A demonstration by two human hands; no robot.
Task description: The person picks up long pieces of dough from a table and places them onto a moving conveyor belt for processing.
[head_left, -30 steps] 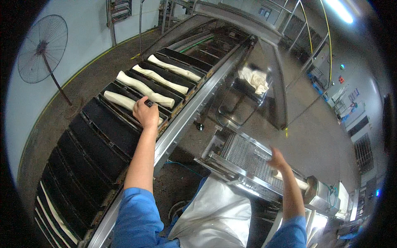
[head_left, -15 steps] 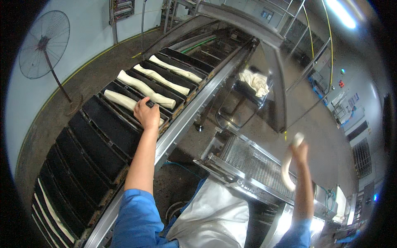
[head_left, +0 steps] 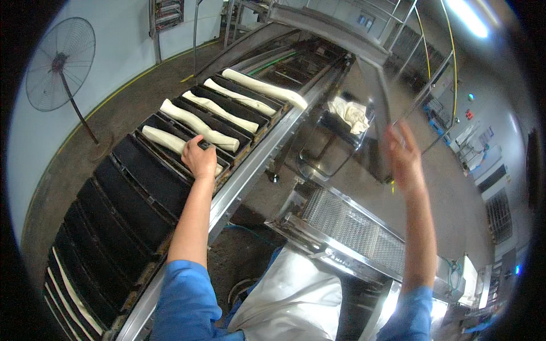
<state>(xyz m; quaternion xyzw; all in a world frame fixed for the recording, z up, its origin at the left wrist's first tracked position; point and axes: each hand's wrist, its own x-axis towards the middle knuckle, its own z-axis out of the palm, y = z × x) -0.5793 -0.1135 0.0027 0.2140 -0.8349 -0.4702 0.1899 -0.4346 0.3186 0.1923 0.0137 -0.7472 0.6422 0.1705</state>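
The left hand (head_left: 199, 159) is resting, fingers curled, on the nearest long pale dough strip (head_left: 170, 143) in the black tray conveyor (head_left: 122, 187); the right hand (head_left: 402, 154), raised and blurred, is no longer carrying its dough loop, fingers spread, seemingly tossed.

The right hand (head_left: 402, 154) is blurry, so its fingers are hard to see. The left hand (head_left: 199, 159) covers part of a dough stick (head_left: 165, 140).

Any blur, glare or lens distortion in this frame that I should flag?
Head view: the raised right hand is smeared by motion blur, while the left hand on the dough piece is sharp; the ceiling light glares at top right; fisheye bends the conveyor rail, with a black rim around the picture.
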